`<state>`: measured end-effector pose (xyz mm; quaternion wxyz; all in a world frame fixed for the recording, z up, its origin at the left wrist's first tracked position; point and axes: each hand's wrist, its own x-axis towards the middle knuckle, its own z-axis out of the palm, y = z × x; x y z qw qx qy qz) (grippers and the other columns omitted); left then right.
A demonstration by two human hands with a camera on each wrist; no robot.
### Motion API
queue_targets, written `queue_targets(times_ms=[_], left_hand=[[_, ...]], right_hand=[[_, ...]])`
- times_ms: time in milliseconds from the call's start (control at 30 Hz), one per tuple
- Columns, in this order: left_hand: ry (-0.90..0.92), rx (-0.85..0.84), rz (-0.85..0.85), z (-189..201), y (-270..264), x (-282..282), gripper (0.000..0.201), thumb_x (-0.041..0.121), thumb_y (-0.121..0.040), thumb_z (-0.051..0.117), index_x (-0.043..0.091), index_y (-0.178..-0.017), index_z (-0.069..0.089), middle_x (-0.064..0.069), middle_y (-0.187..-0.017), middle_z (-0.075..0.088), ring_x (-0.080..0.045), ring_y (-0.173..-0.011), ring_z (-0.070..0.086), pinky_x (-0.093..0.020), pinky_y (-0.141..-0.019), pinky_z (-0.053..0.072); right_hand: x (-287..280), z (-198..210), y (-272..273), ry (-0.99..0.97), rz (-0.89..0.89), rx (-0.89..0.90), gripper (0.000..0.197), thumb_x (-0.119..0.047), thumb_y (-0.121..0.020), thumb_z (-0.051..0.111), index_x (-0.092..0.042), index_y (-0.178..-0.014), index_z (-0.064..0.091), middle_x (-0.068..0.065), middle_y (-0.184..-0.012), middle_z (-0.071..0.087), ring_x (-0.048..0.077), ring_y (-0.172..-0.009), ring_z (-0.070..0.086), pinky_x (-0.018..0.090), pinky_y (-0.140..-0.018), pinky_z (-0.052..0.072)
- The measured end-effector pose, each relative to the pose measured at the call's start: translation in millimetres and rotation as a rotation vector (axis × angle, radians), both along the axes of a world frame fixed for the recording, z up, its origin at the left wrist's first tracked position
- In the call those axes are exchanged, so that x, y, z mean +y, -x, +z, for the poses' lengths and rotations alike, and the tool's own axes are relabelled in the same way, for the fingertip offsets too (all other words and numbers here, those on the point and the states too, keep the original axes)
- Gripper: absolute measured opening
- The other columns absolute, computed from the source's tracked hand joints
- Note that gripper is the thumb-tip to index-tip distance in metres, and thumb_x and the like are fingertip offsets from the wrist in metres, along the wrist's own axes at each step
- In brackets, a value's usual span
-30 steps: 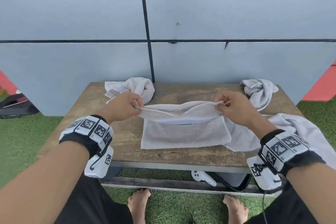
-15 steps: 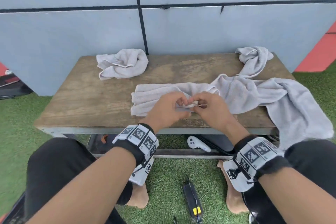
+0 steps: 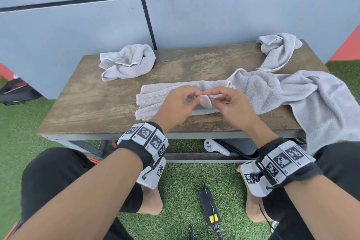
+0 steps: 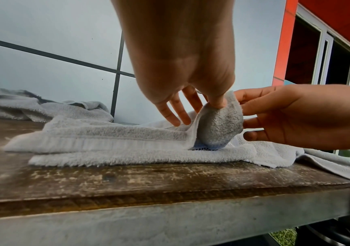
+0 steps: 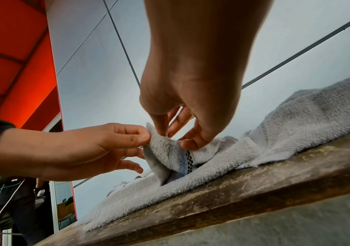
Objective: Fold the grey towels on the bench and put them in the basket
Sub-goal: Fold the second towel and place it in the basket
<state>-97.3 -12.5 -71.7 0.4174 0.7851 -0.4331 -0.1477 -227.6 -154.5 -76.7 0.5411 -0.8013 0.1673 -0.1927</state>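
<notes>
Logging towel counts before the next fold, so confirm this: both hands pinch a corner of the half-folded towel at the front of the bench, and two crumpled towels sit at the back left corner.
Wrong in one respect: the head view shows one crumpled towel at the back left corner. Both hands, left hand and right hand, do pinch the half-folded towel on the bench.

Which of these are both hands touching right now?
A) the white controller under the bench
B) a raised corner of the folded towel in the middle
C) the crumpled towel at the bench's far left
B: the left hand and right hand pinch a raised corner of the folded towel mid-bench.
</notes>
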Motion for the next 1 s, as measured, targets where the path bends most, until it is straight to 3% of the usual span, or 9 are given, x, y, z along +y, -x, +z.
queue_targets(times_ms=[100, 200, 300, 400, 500, 633, 733, 867, 1000], left_hand=[[0.018, 0.029, 0.014, 1, 3, -3, 0.009, 0.023, -0.094, 0.066, 0.022, -0.092, 0.074, 0.011, -0.088, 0.073, 0.0, -0.082, 0.062, -0.021, -0.076, 0.041], [0.056, 0.045, 0.048, 0, 5, -5, 0.004, 0.022, -0.09, 0.072, 0.02, -0.093, 0.073, 0.007, -0.083, 0.075, -0.002, -0.075, 0.064, -0.02, -0.07, 0.043], [0.098, 0.092, 0.076, 2, 7, -6, 0.008, 0.022, -0.089, 0.075, 0.03, -0.089, 0.073, 0.008, -0.08, 0.075, -0.003, -0.07, 0.066, -0.018, -0.068, 0.046], [0.091, 0.035, 0.071, 3, 9, -7, 0.018, 0.021, -0.092, 0.071, 0.038, -0.087, 0.071, 0.01, -0.082, 0.073, 0.003, -0.073, 0.062, -0.014, -0.069, 0.046], [0.083, -0.012, 0.074, 4, 9, -8, 0.016, 0.017, -0.096, 0.064, 0.025, -0.1, 0.077, 0.009, -0.093, 0.074, 0.002, -0.081, 0.062, -0.008, -0.072, 0.042], [0.122, -0.029, 0.093, 4, 12, -9, 0.014, 0.012, -0.094, 0.067, 0.018, -0.102, 0.077, 0.007, -0.094, 0.075, 0.003, -0.082, 0.063, -0.004, -0.073, 0.041], [0.161, 0.015, 0.104, 5, 14, -10, 0.007, 0.014, -0.088, 0.075, 0.016, -0.095, 0.075, 0.001, -0.084, 0.075, -0.006, -0.075, 0.065, -0.007, -0.069, 0.042], [0.17, 0.029, 0.103, 8, 17, -11, 0.006, 0.014, -0.086, 0.078, 0.015, -0.091, 0.076, 0.001, -0.08, 0.074, 0.003, -0.068, 0.062, -0.006, -0.067, 0.041], [0.177, 0.028, 0.12, 9, 17, -11, 0.007, 0.015, -0.084, 0.08, 0.013, -0.09, 0.076, 0.001, -0.077, 0.073, 0.004, -0.065, 0.06, -0.005, -0.064, 0.04]], right_hand=[[-3, 0, -2, -0.034, -0.007, -0.035, 0.024, -0.002, -0.092, 0.066, -0.019, -0.109, 0.071, -0.001, -0.093, 0.072, 0.016, -0.073, 0.063, 0.032, -0.069, 0.053], [-5, -2, -6, -0.072, -0.086, -0.035, 0.02, -0.007, -0.089, 0.073, -0.014, -0.107, 0.069, 0.007, -0.088, 0.073, 0.012, -0.073, 0.066, 0.025, -0.069, 0.054], [-5, -2, -7, -0.048, -0.149, -0.058, 0.012, -0.007, -0.088, 0.074, -0.011, -0.099, 0.073, 0.006, -0.085, 0.073, 0.01, -0.073, 0.066, 0.018, -0.067, 0.051], [-4, 0, -5, -0.037, -0.145, -0.09, 0.013, -0.004, -0.089, 0.071, -0.012, -0.097, 0.078, 0.0, -0.079, 0.072, 0.001, -0.067, 0.061, 0.011, -0.063, 0.046], [-2, 3, -3, -0.014, -0.126, -0.071, 0.023, 0.002, -0.091, 0.066, -0.013, -0.106, 0.075, -0.01, -0.082, 0.071, -0.008, -0.073, 0.063, 0.009, -0.07, 0.048], [-3, 2, -2, -0.03, -0.139, -0.071, 0.024, 0.003, -0.089, 0.067, -0.016, -0.104, 0.069, -0.002, -0.09, 0.071, 0.007, -0.085, 0.067, 0.017, -0.078, 0.054], [-3, 4, 1, -0.051, -0.15, -0.073, 0.014, 0.001, -0.088, 0.071, -0.011, -0.095, 0.072, -0.002, -0.082, 0.071, 0.002, -0.074, 0.066, 0.013, -0.07, 0.052], [-4, 4, 3, -0.021, -0.145, -0.073, 0.014, -0.001, -0.09, 0.069, -0.015, -0.09, 0.073, -0.002, -0.078, 0.071, 0.0, -0.069, 0.063, 0.013, -0.066, 0.049], [-4, 4, 3, 0.004, -0.145, -0.065, 0.016, -0.001, -0.093, 0.065, -0.015, -0.091, 0.073, -0.005, -0.076, 0.069, -0.006, -0.065, 0.059, 0.009, -0.063, 0.046]])
